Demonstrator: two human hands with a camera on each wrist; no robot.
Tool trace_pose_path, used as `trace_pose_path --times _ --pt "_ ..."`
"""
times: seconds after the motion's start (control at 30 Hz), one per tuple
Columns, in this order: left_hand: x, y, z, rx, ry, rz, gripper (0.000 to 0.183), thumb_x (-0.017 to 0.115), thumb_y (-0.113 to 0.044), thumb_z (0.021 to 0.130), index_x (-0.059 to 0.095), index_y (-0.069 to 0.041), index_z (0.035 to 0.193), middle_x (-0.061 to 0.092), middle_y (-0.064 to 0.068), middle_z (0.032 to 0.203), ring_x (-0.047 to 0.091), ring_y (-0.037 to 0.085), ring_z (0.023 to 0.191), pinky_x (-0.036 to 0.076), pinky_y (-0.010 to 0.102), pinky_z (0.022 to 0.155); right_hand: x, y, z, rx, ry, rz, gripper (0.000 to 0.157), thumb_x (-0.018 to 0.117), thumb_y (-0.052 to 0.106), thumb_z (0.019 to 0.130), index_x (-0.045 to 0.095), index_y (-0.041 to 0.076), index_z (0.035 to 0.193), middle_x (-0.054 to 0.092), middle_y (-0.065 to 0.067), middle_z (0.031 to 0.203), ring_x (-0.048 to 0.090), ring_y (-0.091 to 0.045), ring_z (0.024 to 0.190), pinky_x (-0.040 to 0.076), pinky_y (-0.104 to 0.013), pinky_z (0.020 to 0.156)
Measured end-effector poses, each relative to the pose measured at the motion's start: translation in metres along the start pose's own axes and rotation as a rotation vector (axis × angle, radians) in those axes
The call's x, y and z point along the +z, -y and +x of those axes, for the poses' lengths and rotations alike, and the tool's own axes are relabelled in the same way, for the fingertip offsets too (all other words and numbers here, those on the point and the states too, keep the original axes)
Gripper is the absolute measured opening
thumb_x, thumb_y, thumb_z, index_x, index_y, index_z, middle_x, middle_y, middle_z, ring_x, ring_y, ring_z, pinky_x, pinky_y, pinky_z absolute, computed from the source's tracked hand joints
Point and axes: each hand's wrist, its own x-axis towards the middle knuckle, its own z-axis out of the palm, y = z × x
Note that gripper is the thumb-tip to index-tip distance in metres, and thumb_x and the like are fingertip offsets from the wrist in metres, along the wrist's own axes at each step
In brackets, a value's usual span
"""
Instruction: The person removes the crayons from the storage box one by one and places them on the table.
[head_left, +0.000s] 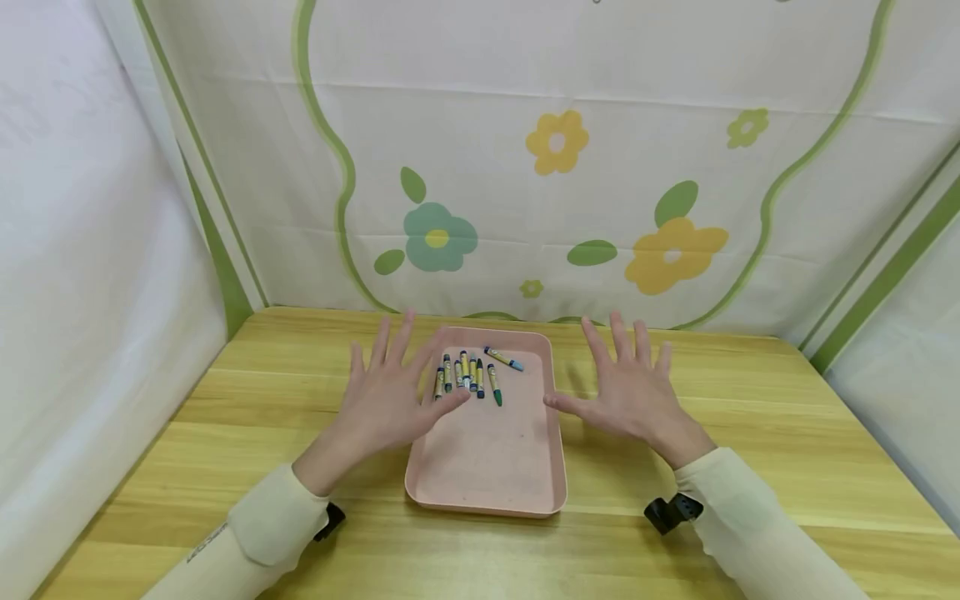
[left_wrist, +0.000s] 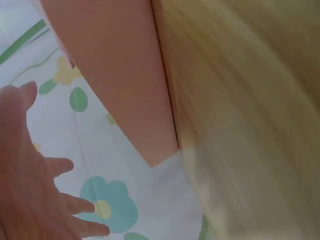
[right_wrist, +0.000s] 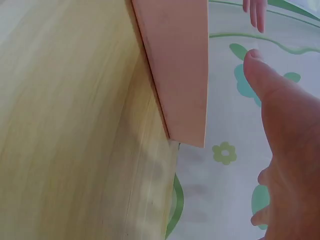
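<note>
A pink tray [head_left: 487, 475] lies on the wooden table, its side wall filling much of both wrist views. Several short crayons in yellow wrappers, among them a green crayon [head_left: 495, 385] and a light blue crayon [head_left: 504, 359], lie loose in its far left part. Over the tray's left edge my left hand [head_left: 393, 392] is held with fingers spread, its thumb in front of some crayons. My right hand [head_left: 630, 392] is spread too, beside the right edge, with the thumb tip overlapping the rim in the head view. Neither hand holds anything.
The wooden table [head_left: 262, 400] extends to both sides of the tray. Behind it hangs a white cloth [head_left: 495, 175] printed with flowers, and more white cloth [head_left: 97, 275] closes off the left side. Dark straps [head_left: 672, 512] show at the wrists.
</note>
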Motion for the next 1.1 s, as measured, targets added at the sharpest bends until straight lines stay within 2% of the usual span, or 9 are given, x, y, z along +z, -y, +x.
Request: trace_pose_path --times 0.1,0.23,0.43,0.57,0.7,0.8,0.93,1.1 --pt "-0.001 0.002 0.0 0.005 0.003 -0.134 0.092 0.048 -0.081 0.096 0.017 -0.037 0.171 -0.004 0.005 0.182 0.001 0.043 0.167 0.012 0.08 0.126 -0.001 0.0 0.002 -0.008 -0.017 0.024 0.128 0.05 0.099 0.078 0.006 0.025 0.173 0.0 -0.023 0.179 0.0 -0.06 0.161 0.003 -0.089 0.118" --pt "-0.004 0.005 0.0 -0.004 0.031 -0.43 0.086 0.051 -0.07 0.102 0.015 -0.034 0.171 0.003 0.006 0.181 0.008 0.043 0.166 0.018 0.077 0.126 -0.001 0.0 0.005 -0.027 -0.037 0.083 0.124 0.053 0.095 0.081 0.012 0.022 0.173 0.011 -0.019 0.179 0.013 -0.058 0.16 0.01 -0.086 0.119" --pt "-0.003 0.008 -0.001 -0.16 0.07 -0.922 0.076 0.057 -0.052 0.107 0.021 -0.03 0.171 0.023 0.005 0.178 0.024 0.034 0.165 0.03 0.062 0.129 0.0 0.001 0.014 -0.048 -0.027 0.21 0.117 0.06 0.084 0.087 0.017 0.015 0.171 0.023 -0.021 0.176 0.024 -0.054 0.159 0.02 -0.081 0.122" --pt "0.001 0.01 -0.002 -0.245 0.071 -1.146 0.071 0.056 -0.041 0.109 0.024 -0.023 0.17 0.025 0.008 0.177 0.025 0.032 0.164 0.03 0.056 0.131 -0.002 0.004 0.021 -0.046 -0.021 0.288 0.111 0.062 0.078 0.091 0.021 0.01 0.17 0.027 -0.021 0.175 0.026 -0.049 0.16 0.025 -0.074 0.125" --pt "0.007 0.011 -0.004 -0.307 0.082 -1.269 0.071 0.056 -0.033 0.11 0.023 -0.015 0.17 0.024 0.009 0.178 0.025 0.031 0.164 0.029 0.055 0.132 -0.004 0.008 0.027 -0.036 -0.007 0.369 0.106 0.062 0.072 0.095 0.021 0.01 0.17 0.027 -0.021 0.174 0.026 -0.047 0.16 0.027 -0.069 0.127" --pt "0.012 0.012 -0.005 -0.365 0.109 -1.324 0.07 0.055 -0.029 0.11 0.022 -0.011 0.17 0.023 0.011 0.178 0.025 0.032 0.164 0.027 0.054 0.132 -0.007 0.013 0.03 -0.02 -0.018 0.436 0.101 0.062 0.07 0.097 0.023 0.011 0.17 0.03 -0.02 0.174 0.032 -0.047 0.158 0.033 -0.068 0.125" --pt "0.018 0.012 -0.005 -0.423 0.151 -1.35 0.07 0.055 -0.025 0.11 0.022 -0.01 0.17 0.022 0.012 0.178 0.024 0.032 0.164 0.028 0.052 0.133 -0.008 0.018 0.032 0.0 -0.082 0.556 0.091 0.062 0.066 0.099 0.033 0.013 0.167 0.043 -0.016 0.168 0.044 -0.043 0.152 0.041 -0.065 0.121" --pt "0.024 0.011 -0.005 -0.427 0.182 -1.346 0.069 0.055 -0.019 0.108 0.024 -0.009 0.169 0.025 0.013 0.177 0.026 0.032 0.164 0.028 0.054 0.132 -0.004 0.023 0.037 0.01 -0.163 0.752 0.076 0.067 0.057 0.1 0.047 0.016 0.159 0.059 -0.01 0.155 0.055 -0.033 0.143 0.047 -0.057 0.117"
